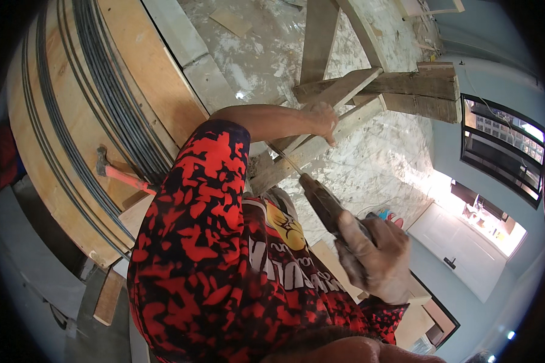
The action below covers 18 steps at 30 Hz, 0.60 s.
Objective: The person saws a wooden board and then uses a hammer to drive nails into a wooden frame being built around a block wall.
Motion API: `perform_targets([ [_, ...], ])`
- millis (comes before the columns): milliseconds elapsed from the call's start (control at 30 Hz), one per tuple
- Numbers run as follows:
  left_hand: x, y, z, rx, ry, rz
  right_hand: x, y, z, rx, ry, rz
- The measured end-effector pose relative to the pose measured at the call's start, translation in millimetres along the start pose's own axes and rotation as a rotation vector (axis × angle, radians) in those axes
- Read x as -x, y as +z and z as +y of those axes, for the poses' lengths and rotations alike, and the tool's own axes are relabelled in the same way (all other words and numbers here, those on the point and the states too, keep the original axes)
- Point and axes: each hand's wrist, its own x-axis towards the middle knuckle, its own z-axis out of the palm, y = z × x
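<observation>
My left hand (321, 121) presses down on a wooden board (351, 85), its fingers curled over the edge. A second narrow strip of wood (351, 119) runs alongside, just under the thumb. In my right hand (381, 257) is what looks like a handsaw (321, 202), seen nearly edge-on, with its dark handle in my closed fingers. The thin blade runs up and left to the near ends of the boards, below my left forearm. Exactly where the blade meets the wood is hard to make out.
Left of me, a plywood surface (72, 148) carries bundles of dark metal rods (112, 78) and a hammer (124, 175) with an orange-red handle. Thick timbers (406, 88) stand ahead over a dusty, stained floor (254, 57). A white door panel (460, 248) and a dark-framed window (502, 145) are to the right.
</observation>
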Motion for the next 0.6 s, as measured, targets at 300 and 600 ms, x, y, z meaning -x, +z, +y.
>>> perform_targets([
  [300, -1, 0, 2, 0.063, 0.092, 0.049, -31, 60, 23, -0.024, 0.168, -0.092],
  [600, -6, 15, 15, 0.068, 0.152, 0.050, -52, 132, 53, 0.003, 0.188, 0.016],
])
